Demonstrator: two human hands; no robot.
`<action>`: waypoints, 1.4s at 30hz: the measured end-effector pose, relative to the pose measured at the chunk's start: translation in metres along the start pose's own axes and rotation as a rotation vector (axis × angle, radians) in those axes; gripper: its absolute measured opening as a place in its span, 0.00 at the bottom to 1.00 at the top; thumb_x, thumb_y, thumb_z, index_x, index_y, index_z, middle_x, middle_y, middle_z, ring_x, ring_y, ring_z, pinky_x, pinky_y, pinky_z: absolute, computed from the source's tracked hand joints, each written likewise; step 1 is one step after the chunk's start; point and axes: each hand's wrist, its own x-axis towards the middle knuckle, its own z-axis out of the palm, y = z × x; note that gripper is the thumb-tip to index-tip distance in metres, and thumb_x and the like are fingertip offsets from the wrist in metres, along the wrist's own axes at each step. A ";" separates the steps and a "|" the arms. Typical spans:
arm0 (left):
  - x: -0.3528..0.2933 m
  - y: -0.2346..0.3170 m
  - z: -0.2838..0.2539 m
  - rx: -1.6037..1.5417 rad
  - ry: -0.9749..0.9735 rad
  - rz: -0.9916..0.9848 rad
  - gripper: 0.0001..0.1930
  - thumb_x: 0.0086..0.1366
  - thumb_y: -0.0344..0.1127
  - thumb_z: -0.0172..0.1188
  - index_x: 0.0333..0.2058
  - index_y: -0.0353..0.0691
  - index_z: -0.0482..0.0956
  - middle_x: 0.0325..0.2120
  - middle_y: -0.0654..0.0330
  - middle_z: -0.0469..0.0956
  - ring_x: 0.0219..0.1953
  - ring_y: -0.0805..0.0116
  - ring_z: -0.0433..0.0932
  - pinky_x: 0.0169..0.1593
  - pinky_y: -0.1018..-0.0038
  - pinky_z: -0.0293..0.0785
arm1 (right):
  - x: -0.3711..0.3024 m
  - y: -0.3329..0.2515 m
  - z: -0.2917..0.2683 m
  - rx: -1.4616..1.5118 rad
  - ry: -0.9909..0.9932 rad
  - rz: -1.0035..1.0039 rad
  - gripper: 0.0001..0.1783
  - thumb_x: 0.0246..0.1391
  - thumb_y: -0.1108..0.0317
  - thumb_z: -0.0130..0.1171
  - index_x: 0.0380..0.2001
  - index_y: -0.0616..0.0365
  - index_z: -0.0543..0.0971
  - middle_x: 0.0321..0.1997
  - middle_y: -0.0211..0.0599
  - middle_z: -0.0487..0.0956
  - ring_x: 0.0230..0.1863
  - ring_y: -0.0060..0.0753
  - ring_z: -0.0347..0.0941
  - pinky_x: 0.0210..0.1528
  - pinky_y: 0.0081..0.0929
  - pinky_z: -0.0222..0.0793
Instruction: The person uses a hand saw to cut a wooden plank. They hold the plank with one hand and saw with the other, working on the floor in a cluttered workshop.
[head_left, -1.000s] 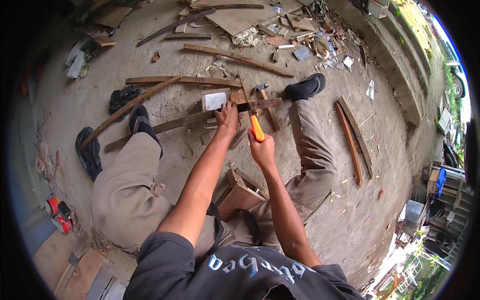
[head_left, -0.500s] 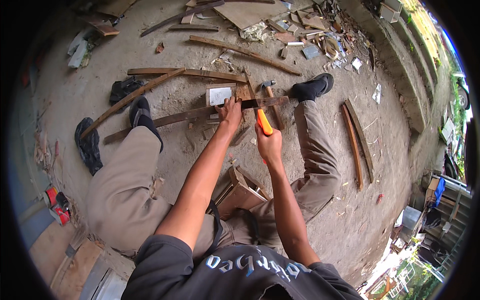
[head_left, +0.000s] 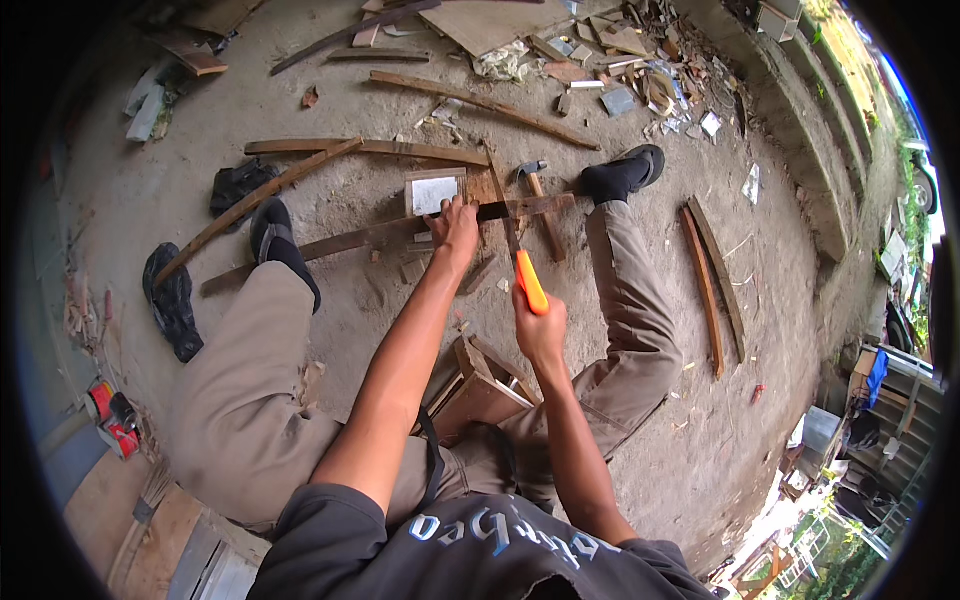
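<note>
A long dark wooden strip lies across in front of me, over a small wooden box-like block with a white top. My left hand presses down on the strip, its fingers wrapped over the wood. In my right hand is the orange handle of a handsaw. The saw's thin blade runs away from me and crosses the strip just right of my left hand. A hammer with a wooden handle lies beyond the blade, partly under the strip's right end.
Several loose strips lie about, including a long one beyond and a pair at right. Scrap and rubble cover the far right. Between my legs stands a wooden box. Concrete steps rise at right.
My right hand has drawn the handsaw back toward me, so its handle sits lower and more blade shows on the near side. My left hand stays on the strip.
</note>
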 end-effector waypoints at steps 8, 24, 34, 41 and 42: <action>-0.004 -0.013 0.003 -0.020 0.022 0.002 0.11 0.62 0.29 0.54 0.41 0.47 0.81 0.45 0.59 0.72 0.56 0.56 0.69 0.58 0.31 0.60 | -0.073 -0.014 -0.025 -0.033 -0.113 0.027 0.17 0.57 0.63 0.61 0.22 0.67 0.77 0.16 0.54 0.73 0.16 0.42 0.73 0.24 0.35 0.66; -0.004 -0.014 -0.004 -0.047 0.029 0.033 0.11 0.61 0.30 0.55 0.42 0.46 0.81 0.43 0.58 0.73 0.54 0.55 0.70 0.56 0.32 0.63 | -0.058 0.013 -0.010 -0.009 -0.079 -0.074 0.17 0.57 0.63 0.61 0.22 0.67 0.75 0.16 0.54 0.71 0.15 0.46 0.66 0.23 0.37 0.63; -0.001 -0.003 -0.004 -0.008 0.008 0.016 0.09 0.62 0.30 0.54 0.38 0.44 0.81 0.42 0.59 0.74 0.54 0.57 0.71 0.58 0.33 0.62 | 0.012 0.004 0.021 0.004 0.023 -0.091 0.19 0.57 0.62 0.61 0.21 0.68 0.74 0.13 0.44 0.67 0.16 0.30 0.60 0.22 0.34 0.60; 0.000 -0.017 0.002 -0.072 0.017 0.033 0.08 0.63 0.32 0.54 0.37 0.46 0.82 0.41 0.59 0.74 0.54 0.55 0.70 0.56 0.33 0.63 | -0.020 0.016 -0.006 0.026 -0.071 -0.049 0.19 0.57 0.60 0.61 0.23 0.68 0.77 0.15 0.49 0.71 0.17 0.27 0.66 0.23 0.35 0.63; 0.000 -0.019 0.004 -0.077 0.025 0.040 0.08 0.63 0.32 0.54 0.37 0.46 0.81 0.41 0.59 0.73 0.53 0.54 0.70 0.55 0.33 0.63 | -0.049 0.023 -0.022 0.037 -0.093 0.004 0.18 0.57 0.61 0.62 0.23 0.68 0.77 0.14 0.46 0.71 0.17 0.25 0.66 0.23 0.34 0.63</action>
